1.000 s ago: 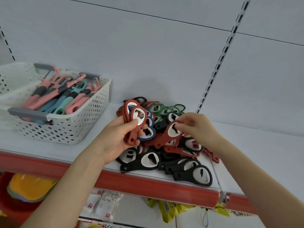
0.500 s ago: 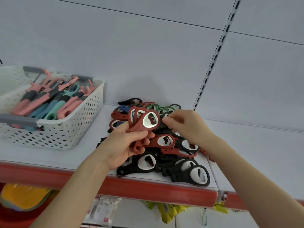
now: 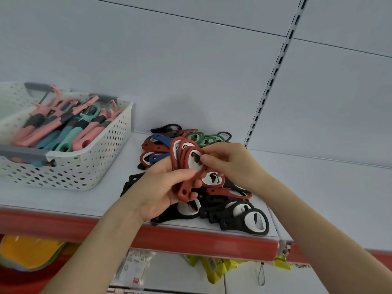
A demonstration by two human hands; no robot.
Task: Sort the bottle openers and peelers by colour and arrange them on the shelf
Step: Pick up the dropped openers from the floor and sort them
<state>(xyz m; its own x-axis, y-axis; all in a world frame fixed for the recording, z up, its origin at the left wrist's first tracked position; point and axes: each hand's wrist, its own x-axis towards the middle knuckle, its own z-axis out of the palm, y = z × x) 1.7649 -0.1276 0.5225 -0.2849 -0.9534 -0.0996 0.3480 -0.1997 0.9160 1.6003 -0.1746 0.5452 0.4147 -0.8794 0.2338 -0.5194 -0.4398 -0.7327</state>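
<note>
left grip (image 3: 161,189): red openers (image 3: 177,153) are grasped in a stack | right grip (image 3: 231,164): front opener (image 3: 194,165) is pinched | shelf (image 3: 95,198): mixed opener pile (image 3: 244,217) is spread beneath

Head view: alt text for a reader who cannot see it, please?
The left hand grips a stack of red bottle openers above a mixed pile of openers on a shelf, while the right hand pinches the front one. To the left, a white basket holds pink and teal peelers.

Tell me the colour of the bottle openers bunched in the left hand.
Red bottle openers, gripped by the left hand; head view.
</note>
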